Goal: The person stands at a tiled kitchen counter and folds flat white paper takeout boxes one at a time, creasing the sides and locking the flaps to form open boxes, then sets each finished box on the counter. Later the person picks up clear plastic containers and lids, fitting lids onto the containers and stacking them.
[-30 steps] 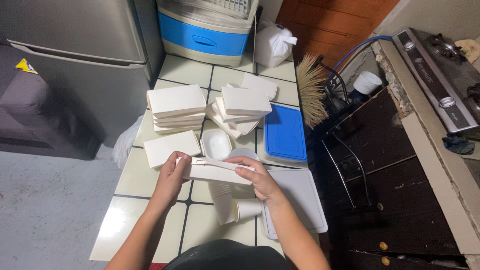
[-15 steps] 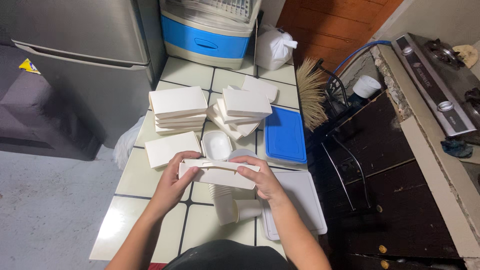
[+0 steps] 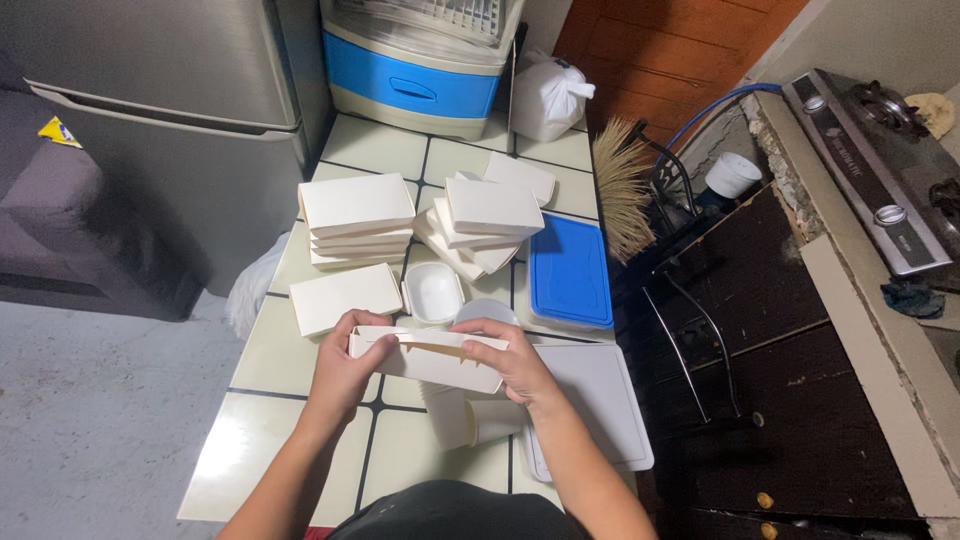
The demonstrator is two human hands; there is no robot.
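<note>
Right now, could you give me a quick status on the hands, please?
Left hand and right hand grip white paper box at its ends. Paper cups lie beneath. Nothing blocking.

A white paper box [image 3: 428, 357], long, shallow and open at the top, is held level above the tiled counter [image 3: 300, 440], its long side running left to right. The left hand [image 3: 343, 372] grips its left end, thumb over the rim; the right hand [image 3: 512, 362] pinches the right end, fingers along the upper edge. The box hangs just in front of a small white plastic tub [image 3: 434, 292] and partly covers a stack of paper cups [image 3: 465, 420] lying on the counter.
</note>
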